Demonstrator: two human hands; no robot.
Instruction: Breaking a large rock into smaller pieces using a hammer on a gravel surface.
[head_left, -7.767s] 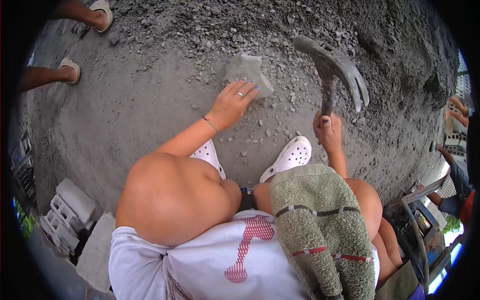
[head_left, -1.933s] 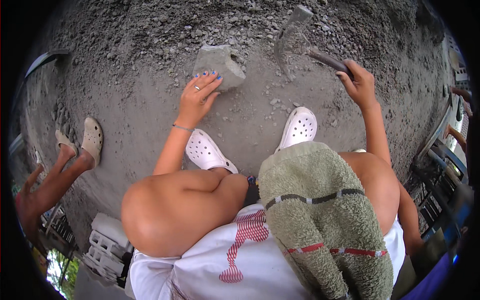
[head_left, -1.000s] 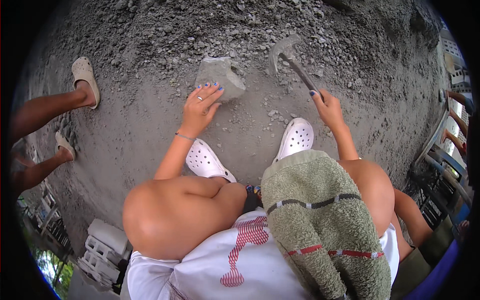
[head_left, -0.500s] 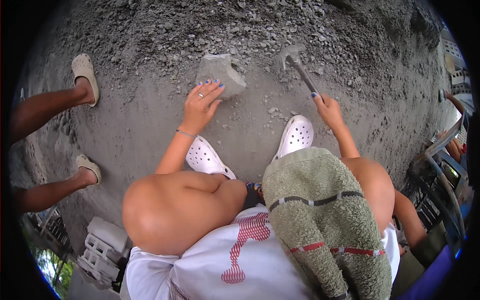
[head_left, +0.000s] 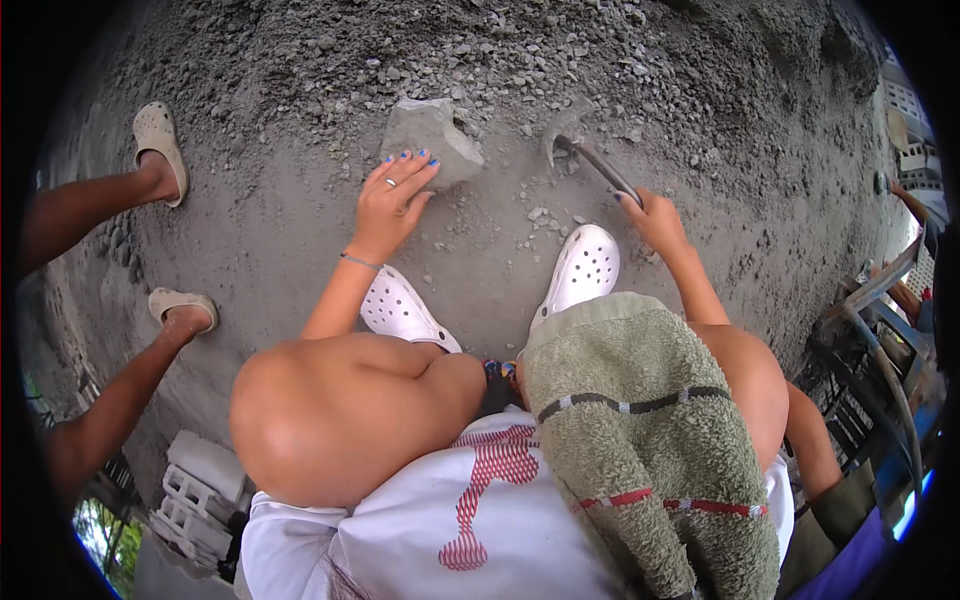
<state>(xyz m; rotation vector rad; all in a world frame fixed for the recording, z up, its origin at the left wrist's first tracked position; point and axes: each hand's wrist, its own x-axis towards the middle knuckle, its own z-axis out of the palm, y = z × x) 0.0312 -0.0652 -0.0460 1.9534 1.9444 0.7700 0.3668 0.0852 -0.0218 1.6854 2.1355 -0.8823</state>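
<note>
A chunky grey rock (head_left: 425,128) with a chipped right side lies on the dusty ground ahead of me. My left hand (head_left: 390,205) rests on its near edge, fingers stretched out flat against the stone. To the right, my right hand (head_left: 652,222) is closed round the handle of a claw hammer (head_left: 600,165). The hammer's head is slightly blurred and is to the right of the rock, apart from it. Small stone chips (head_left: 545,220) lie between the rock and my right shoe.
Loose gravel (head_left: 480,50) spreads across the far side. My white clogs (head_left: 585,265) stand on the ground; a green towel (head_left: 640,380) covers my right thigh. Another person's feet in beige clogs (head_left: 160,135) are at left. Concrete blocks (head_left: 200,490) and a metal frame (head_left: 875,290) flank me.
The hammer's head has swung a little left and nearer to me. My left hand stays on the rock. At left, the other person's nearer foot has turned and shifted.
</note>
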